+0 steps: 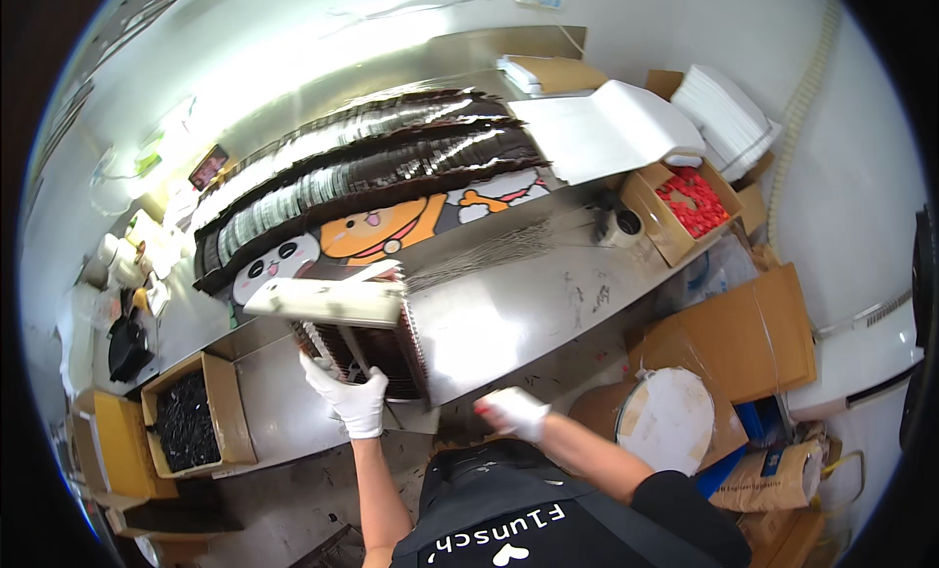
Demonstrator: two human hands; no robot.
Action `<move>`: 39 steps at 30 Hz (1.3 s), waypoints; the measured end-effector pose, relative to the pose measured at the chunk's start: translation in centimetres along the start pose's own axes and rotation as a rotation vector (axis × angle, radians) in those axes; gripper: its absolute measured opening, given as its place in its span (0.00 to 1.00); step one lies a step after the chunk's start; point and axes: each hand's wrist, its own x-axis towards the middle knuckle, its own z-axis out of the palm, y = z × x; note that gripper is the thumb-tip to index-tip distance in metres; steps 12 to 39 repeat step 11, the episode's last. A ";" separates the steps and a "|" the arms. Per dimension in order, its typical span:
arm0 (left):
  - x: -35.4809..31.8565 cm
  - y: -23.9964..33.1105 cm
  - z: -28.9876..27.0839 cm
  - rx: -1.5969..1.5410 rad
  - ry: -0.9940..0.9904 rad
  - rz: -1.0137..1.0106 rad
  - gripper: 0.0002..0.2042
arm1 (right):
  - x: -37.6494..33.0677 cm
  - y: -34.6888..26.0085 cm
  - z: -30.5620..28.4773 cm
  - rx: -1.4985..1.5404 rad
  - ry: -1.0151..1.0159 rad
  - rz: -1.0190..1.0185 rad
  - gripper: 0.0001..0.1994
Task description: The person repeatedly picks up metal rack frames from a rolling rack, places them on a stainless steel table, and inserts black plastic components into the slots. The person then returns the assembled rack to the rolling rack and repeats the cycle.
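Observation:
My left hand [354,404], in a white glove, grips the near end of a rack [416,348] lined with dark, toothed-edged strips, its thumb and fingers apart around that end. A pale, blurred flat bar [328,302] lies across the rack's far end. My right hand [516,413], also gloved, is closed in front of the bench, away from the rack. Something small and red [480,406] shows at its fingertips, blurred. Beyond the rack, two long rows of glossy dark thin pieces [381,172] lie on a cartoon-printed mat [381,230].
Thin rods [489,253] lie on the metal bench [518,314]. At right are a carton of red pieces [693,202], a dark cup-like container [622,227] and white sheeting [611,128]. Black pieces fill a left-hand carton [191,423]. A round white-topped drum [670,421] stands below the bench.

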 end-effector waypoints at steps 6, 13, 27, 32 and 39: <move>6.5 2.6 -3.3 0.291 -0.426 0.482 0.52 | -11.2 -20.3 -35.6 -0.302 0.954 -1.072 0.14; 9.3 -0.3 -0.9 0.699 -0.987 0.404 0.49 | -5.1 -24.8 -35.1 -0.813 1.069 -1.106 0.27; 9.3 -0.3 -0.9 0.699 -0.987 0.404 0.49 | -5.1 -24.8 -35.1 -0.813 1.069 -1.106 0.27; 9.3 -0.3 -0.9 0.699 -0.987 0.404 0.49 | -5.1 -24.8 -35.1 -0.813 1.069 -1.106 0.27; 9.3 -0.3 -0.9 0.699 -0.987 0.404 0.49 | -5.1 -24.8 -35.1 -0.813 1.069 -1.106 0.27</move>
